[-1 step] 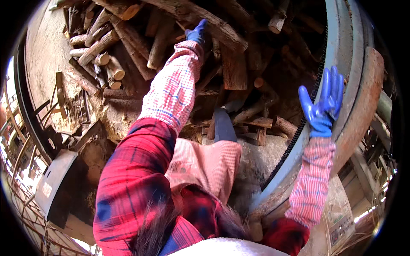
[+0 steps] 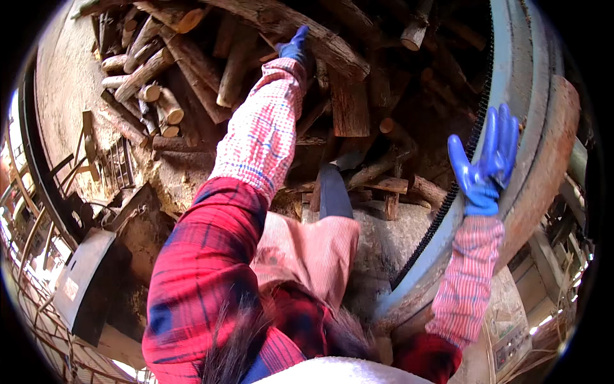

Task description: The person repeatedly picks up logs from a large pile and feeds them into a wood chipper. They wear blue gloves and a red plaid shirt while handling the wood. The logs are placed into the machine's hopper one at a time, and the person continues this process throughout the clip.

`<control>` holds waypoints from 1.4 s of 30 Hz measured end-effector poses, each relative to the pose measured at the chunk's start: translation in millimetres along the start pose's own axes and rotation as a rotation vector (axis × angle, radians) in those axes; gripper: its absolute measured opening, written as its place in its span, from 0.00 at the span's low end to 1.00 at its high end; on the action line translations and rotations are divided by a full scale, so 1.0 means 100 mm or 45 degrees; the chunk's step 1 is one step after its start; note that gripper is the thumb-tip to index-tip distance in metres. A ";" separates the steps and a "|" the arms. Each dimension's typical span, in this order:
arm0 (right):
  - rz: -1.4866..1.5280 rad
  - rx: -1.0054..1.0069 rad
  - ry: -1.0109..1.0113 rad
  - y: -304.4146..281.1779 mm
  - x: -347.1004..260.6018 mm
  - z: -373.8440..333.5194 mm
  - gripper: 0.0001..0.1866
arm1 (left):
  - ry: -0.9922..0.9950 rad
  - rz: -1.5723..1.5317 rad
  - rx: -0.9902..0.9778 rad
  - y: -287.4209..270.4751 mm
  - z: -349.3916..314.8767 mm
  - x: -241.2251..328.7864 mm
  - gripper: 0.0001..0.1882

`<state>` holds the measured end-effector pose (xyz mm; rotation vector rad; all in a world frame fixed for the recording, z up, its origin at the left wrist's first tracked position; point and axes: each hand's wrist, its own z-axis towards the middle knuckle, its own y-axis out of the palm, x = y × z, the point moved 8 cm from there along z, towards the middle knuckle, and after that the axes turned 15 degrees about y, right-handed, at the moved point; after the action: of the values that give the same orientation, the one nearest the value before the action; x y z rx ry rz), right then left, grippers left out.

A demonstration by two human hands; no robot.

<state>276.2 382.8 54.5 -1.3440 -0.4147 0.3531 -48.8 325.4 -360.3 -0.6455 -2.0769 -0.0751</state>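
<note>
My left hand [image 2: 293, 48], in a blue glove, reaches to the far side and is closed against the near edge of a long thick log [image 2: 275, 20]. Part of its fingers is hidden by the log. My right hand [image 2: 490, 160], gloved in blue as well, is open with its fingers spread, and holds nothing. It lies over or against a curved blue-grey metal rim [image 2: 511, 70] on the right; I cannot tell if it touches. A dark toothed strip [image 2: 474, 137] runs along that rim's inner edge, close to the right thumb.
Cut logs [image 2: 150, 73] are heaped across the far side. Shorter wood pieces [image 2: 390, 184] lie near my dark boot [image 2: 336, 192]. A rusty curved band [image 2: 550, 147] borders the rim outside. At left stand a metal box [image 2: 83, 275] and a dark curved frame [image 2: 38, 160].
Both hands keep their pose. The right hand sits very slightly lower in the picture, and the whole view has shifted a little.
</note>
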 end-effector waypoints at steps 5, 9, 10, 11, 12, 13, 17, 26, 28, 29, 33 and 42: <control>0.067 -0.052 0.008 -0.02 -0.13 0.08 0.37 | 0.244 -0.148 0.106 0.24 0.57 -0.21 0.54; -0.014 -0.079 0.055 -0.02 -0.05 0.05 0.37 | 0.367 -0.361 -0.295 0.16 0.12 -0.01 0.43; -0.031 -0.072 0.041 -0.02 -0.04 0.03 0.37 | 0.460 -0.572 -0.419 0.00 -0.05 0.05 0.43; -0.055 -0.054 0.045 0.00 0.03 0.00 0.38 | 0.255 -0.540 -0.565 -0.14 -0.23 -0.01 0.39; -0.056 -0.031 0.044 -0.01 0.04 0.00 0.38 | 0.066 -0.532 -0.624 -0.39 -0.29 -0.15 0.35; -0.049 -0.014 0.032 0.00 0.02 0.01 0.37 | -0.118 -0.520 -0.664 -0.69 -0.36 -0.30 0.32; -0.222 0.010 0.055 0.05 0.00 0.01 0.39 | -0.711 -0.540 -0.760 -1.69 -1.20 -0.20 0.25; 1.969 -0.826 0.556 0.80 -2.85 -2.27 0.49 | -0.605 -0.609 -0.966 -3.06 -2.29 0.23 0.35; 2.649 -1.391 1.087 0.82 -3.36 -2.89 0.45 | -0.549 -0.607 -0.970 -3.24 -2.37 0.27 0.36; 2.612 -1.483 1.163 0.70 -3.35 -3.01 0.44 | -0.584 -0.593 -1.081 -3.31 -2.41 0.22 0.36; 2.464 -1.315 1.336 0.13 -3.28 -3.03 0.50 | -0.634 -0.688 -1.073 -3.22 -2.57 0.52 0.35; 2.579 -0.947 1.069 -0.11 -2.20 -2.83 0.58 | -0.370 -0.874 -1.403 -1.81 -3.55 1.55 0.38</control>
<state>220.2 33.5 -2.4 -2.0442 1.8761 1.2295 71.3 129.0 0.3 -0.5273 -2.3423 -1.6740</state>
